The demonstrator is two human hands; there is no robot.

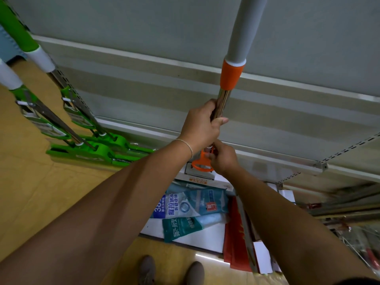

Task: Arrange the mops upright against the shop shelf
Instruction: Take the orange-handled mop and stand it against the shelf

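An orange and grey mop (233, 73) stands upright in front of the grey shop shelf (164, 58). My left hand (202, 126) grips its chrome shaft just below the orange collar. Lower down, my right hand (223, 158) holds the mop's orange squeeze handle (200, 163); the mop's head is hidden behind my hands and arms. Two green mops (41, 56) lean upright against the shelf at the left, their green heads (98, 150) resting on the floor.
Packaged mop refills in teal wrappers (191, 206) and white boxes (197, 237) lie on the floor under my arms. Red packs (236, 239) and metal shelf parts (339, 202) clutter the right. My shoes (170, 270) stand on the wooden floor (26, 192).
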